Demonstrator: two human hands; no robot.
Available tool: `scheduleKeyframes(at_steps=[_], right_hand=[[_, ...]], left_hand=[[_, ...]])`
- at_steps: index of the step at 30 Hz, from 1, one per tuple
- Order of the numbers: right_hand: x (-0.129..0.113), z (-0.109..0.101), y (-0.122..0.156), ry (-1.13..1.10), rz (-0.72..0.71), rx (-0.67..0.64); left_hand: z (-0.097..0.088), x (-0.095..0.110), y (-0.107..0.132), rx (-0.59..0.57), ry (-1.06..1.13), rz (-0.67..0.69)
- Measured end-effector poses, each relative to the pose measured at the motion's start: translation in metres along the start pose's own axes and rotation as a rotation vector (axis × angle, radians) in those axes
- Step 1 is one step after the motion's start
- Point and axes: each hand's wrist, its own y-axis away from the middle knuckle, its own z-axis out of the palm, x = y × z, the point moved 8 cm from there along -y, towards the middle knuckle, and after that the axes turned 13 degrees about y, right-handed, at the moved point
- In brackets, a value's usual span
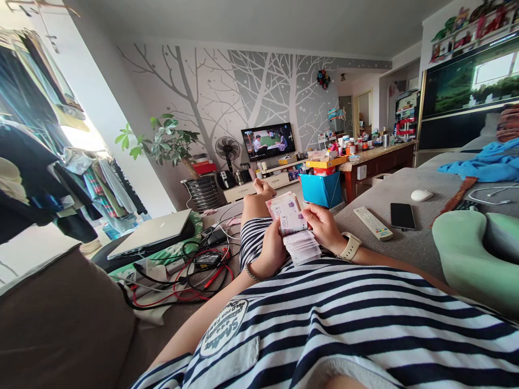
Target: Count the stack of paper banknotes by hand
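I lie back on a grey sofa in a striped shirt. My left hand [271, 249], with a bracelet on its wrist, is closed around a thick stack of banknotes [298, 237] held over my lap. My right hand [324, 227], with a white watch on its wrist, pinches the top notes [288, 212], which stand lifted and fanned above the stack. Both hands touch the same bundle.
A remote [373, 223], a black phone [403, 215] and a white mouse [421, 195] lie on the sofa to my right, near a green cushion [470, 254]. At left sit a closed laptop [152, 231] and tangled cables [190, 275]. A television [268, 140] plays at the far wall.
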Motion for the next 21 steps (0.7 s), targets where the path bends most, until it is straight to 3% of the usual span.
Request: scheduleKeyframes(at_steps=[7,16,21], right_hand=[[0.015,0.013,0.002,-0.071,0.066,-0.107],[0.032,0.005,-0.003,0.178,0.109,0.012],[0.037,0.001,-0.005,0.176,0.136,0.058]], left_hand=[[-0.001,-0.015,-0.005,0.015,0.130,-0.093],[-0.002,-0.010,-0.003,0.017,0.110,-0.075],[-0.002,-0.007,0.000,0.011,0.054,-0.060]])
